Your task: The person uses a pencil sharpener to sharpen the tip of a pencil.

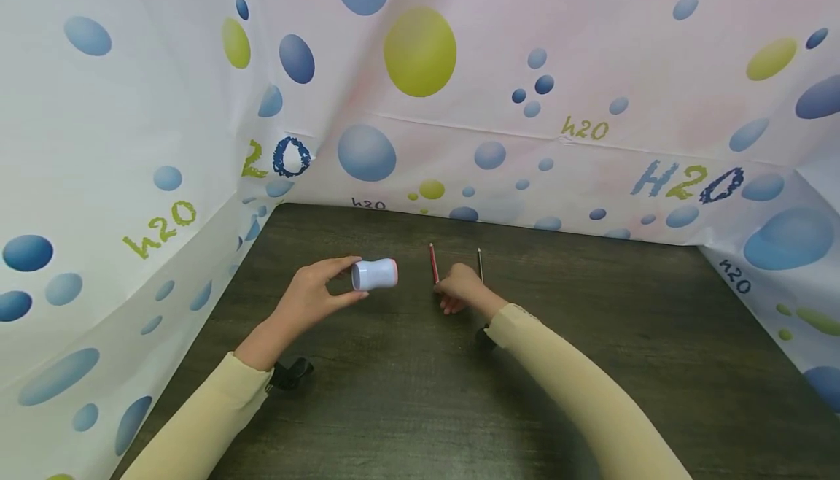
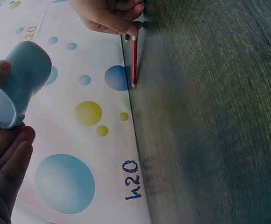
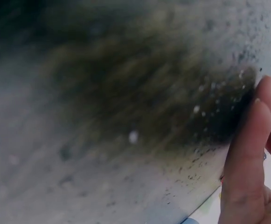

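Observation:
My left hand [image 1: 308, 294] holds a small pale, waisted container [image 1: 376, 274] sideways above the table, between thumb and fingers. Its right end has a pinkish-red rim; in the left wrist view the container [image 2: 25, 79] looks light blue. To the right, low over the tabletop, my right hand [image 1: 464, 289] pinches the near end of a red pencil [image 1: 433, 262], whose tip points away from me. Just beyond that hand lies a dark pencil [image 1: 480, 261], partly hidden by it. The right wrist view shows only the fingers [image 3: 247, 158] close to the blurred dark surface.
Both hands are over a dark wood-grain table [image 1: 394, 407]. A white sheet [image 1: 499, 28] printed with blue and green dots and "h2O" lettering rises behind the table and along both sides. A black strap piece [image 1: 292, 373] shows at the left wrist.

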Available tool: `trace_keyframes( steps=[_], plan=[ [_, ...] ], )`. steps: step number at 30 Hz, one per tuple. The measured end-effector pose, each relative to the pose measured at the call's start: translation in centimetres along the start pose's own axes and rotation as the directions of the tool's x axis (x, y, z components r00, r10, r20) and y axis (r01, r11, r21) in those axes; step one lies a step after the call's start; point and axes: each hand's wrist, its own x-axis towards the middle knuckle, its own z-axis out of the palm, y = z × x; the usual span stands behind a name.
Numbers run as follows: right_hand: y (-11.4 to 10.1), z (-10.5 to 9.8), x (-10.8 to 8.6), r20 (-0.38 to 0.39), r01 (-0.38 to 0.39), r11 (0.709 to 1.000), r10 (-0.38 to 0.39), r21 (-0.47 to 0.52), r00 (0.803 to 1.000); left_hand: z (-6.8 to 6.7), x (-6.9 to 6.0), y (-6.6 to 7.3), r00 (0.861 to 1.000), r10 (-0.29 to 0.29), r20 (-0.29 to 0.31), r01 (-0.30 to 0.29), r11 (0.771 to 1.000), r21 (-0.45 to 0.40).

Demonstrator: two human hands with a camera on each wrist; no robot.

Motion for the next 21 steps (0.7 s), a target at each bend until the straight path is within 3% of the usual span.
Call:
trace_keyframes(
  steps=[21],
  plan=[
    [0.03,-0.23,0.5,-0.007,-0.024,0.991,0.024,-0.13,1.0,0.12,-0.1,-0.15,1.0,-0.001,0.007,0.001,1.0,-0.003]
  ],
)
